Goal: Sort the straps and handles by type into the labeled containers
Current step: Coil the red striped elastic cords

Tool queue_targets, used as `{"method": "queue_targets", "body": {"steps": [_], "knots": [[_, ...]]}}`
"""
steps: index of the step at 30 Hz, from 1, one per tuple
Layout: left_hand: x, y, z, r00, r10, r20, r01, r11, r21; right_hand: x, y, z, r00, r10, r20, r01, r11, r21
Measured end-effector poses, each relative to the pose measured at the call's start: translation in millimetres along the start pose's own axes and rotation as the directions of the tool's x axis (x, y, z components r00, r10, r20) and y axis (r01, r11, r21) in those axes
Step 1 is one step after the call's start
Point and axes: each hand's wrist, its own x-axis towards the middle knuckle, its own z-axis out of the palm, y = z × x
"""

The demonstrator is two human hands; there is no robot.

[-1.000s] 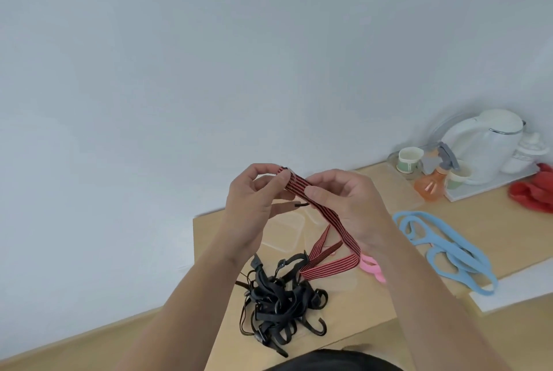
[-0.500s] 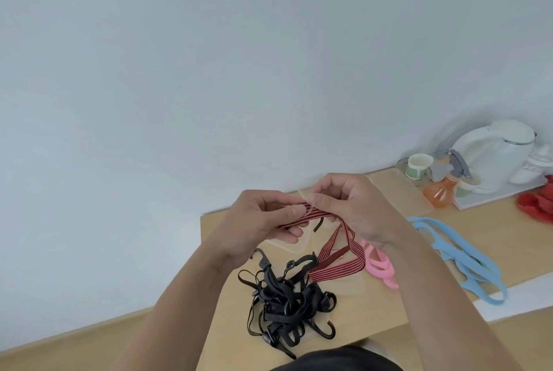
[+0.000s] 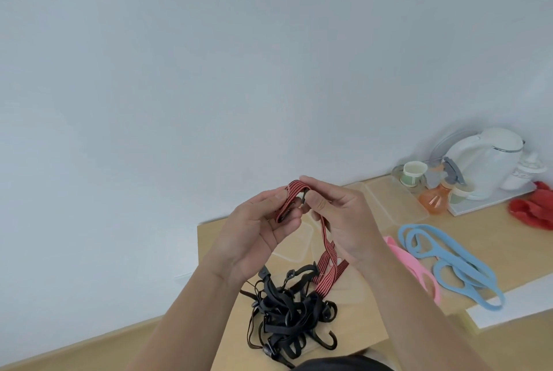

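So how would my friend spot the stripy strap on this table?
Find the wooden table, then the two hands above it. The left hand and right hand pinch the striped strap, which hangs down to the black strap pile. It alone is red with thin black stripes; the pink handles and blue handles nearby are plain.

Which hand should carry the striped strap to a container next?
Right, likely: the right hand pinches the striped strap by its long tail, nearest the clear container; the left hand holds only the short end.
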Motion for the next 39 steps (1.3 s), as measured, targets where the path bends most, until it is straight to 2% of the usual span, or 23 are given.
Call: {"method": "queue_targets", "body": {"steps": [5,12,15,18,23,25,27,30,32,35,37,39], "knots": [[0,-3,0,0.999,0.043,-0.012,-0.041,0.987,0.154,1,3,-1,0.998,0.071,-0.002,-0.07,0.993,0.093],[3,-1,-3,0.994,0.105,-0.002,-0.104,0.987,0.121,0,9,16,0.988,0.126,-0.085,-0.122,0.991,0.048],[4,1,-1,0.987,0.159,-0.03,-0.154,0.981,0.119,-1,8,18,0.982,0.178,-0.063,-0.178,0.984,0.0],[8,2,0,0.977,0.196,-0.082,-0.185,0.975,0.123,-2,8,17,0.977,0.212,0.025,-0.21,0.977,-0.046],[12,2,-1,0.95,0.236,-0.205,-0.218,0.97,0.104,2,5,13,0.966,0.252,0.066,-0.222,0.928,-0.299],[12,2,-4,0.945,0.262,-0.196,-0.23,0.957,0.175,5,4,11,0.966,0.243,0.086,-0.205,0.927,-0.312],[13,4,-10,0.943,0.303,-0.136,-0.245,0.912,0.328,8,1,7,0.965,0.238,0.108,-0.185,0.915,-0.359],[12,10,-19,0.944,0.328,0.04,-0.287,0.755,0.59,12,-6,-2,0.966,0.225,0.131,-0.13,0.852,-0.506],[12,13,-21,0.934,0.346,0.089,-0.318,0.691,0.649,15,-9,-4,0.972,0.194,0.133,-0.094,0.838,-0.538],[13,12,-19,0.89,0.45,0.075,-0.396,0.679,0.618,20,-9,-2,0.986,0.166,0.028,-0.144,0.915,-0.378],[13,9,-16,0.847,0.529,0.048,-0.448,0.663,0.6,21,-10,-1,0.976,0.217,0.008,-0.213,0.962,-0.171],[14,5,-12,0.807,0.589,0.027,-0.494,0.651,0.576,23,-10,0,0.957,0.29,0.034,-0.291,0.954,0.077]]}}
